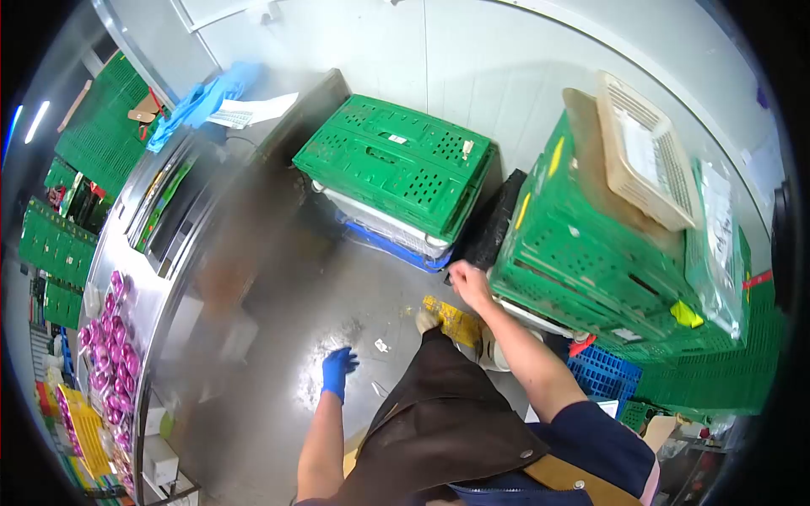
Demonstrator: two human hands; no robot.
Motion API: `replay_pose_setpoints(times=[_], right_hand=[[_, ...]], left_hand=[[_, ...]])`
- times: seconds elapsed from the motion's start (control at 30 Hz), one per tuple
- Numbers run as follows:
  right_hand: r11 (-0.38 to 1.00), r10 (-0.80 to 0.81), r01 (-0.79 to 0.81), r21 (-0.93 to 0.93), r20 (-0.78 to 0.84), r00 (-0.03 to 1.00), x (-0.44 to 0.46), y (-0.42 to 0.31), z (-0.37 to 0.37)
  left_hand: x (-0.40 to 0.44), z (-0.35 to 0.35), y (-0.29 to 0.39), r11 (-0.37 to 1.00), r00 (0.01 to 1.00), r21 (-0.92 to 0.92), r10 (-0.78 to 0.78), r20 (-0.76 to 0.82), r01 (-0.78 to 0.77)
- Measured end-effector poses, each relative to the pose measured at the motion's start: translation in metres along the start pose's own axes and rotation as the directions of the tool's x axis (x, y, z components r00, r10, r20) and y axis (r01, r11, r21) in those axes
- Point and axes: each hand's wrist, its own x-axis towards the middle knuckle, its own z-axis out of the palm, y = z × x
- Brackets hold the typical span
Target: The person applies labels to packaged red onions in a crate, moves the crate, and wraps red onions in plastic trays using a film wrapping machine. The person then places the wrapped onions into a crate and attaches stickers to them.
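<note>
Green crate stack (pixel 548 253), right of centre, as I watch remotely: its near lower corner is partly hidden by the right forearm. The bare right hand (pixel 466 280) lies just beside it, fingers curled; I cannot tell whether they pinch anything or touch the crates. The blue-gloved left hand (pixel 337 368) is above the floor (pixel 261 379), fingers slightly spread. Farther out, a second green crate (pixel 396 160) tops pale and blue ones. At far left, purple items (pixel 110 358), indistinct to me, lie on the metal table (pixel 150 291), partly cut off.
</note>
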Motion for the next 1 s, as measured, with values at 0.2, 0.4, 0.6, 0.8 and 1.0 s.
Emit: replay_pose_setpoints(times=[0.2, 0.4, 0.6, 0.8, 1.0], right_hand=[[0.924, -0.325, 0.277, -0.265, -0.161, 0.932, 0.274, -0.08, 0.047], [0.786, -0.095, 0.133, -0.604, 0.095, 0.991, 0.455, -0.089, 0.083], [0.751, 0.182, 0.103, -0.653, 0.354, 0.917, 0.504, -0.143, 0.063], [0.681, -0.137, 0.199, -0.704, 0.145, 0.98, 0.552, -0.212, -0.023], [0.606, -0.416, 0.117, -0.787, -0.188, 0.889, 0.582, -0.206, -0.033]], left_hand=[[0.085, 0.084, 0.157, 0.953, 0.95, 0.111, 0.26, 0.172, -0.281], [0.184, 0.131, 0.227, 0.878, 0.929, 0.322, 0.288, 0.235, -0.354], [0.245, 0.19, 0.381, 0.585, 0.788, 0.528, 0.474, 0.393, -0.615], [0.355, 0.262, 0.454, 0.043, 0.462, 0.524, 0.537, 0.706, -0.851], [0.411, 0.277, 0.466, -0.407, 0.361, 0.444, 0.267, 0.893, -0.798]])
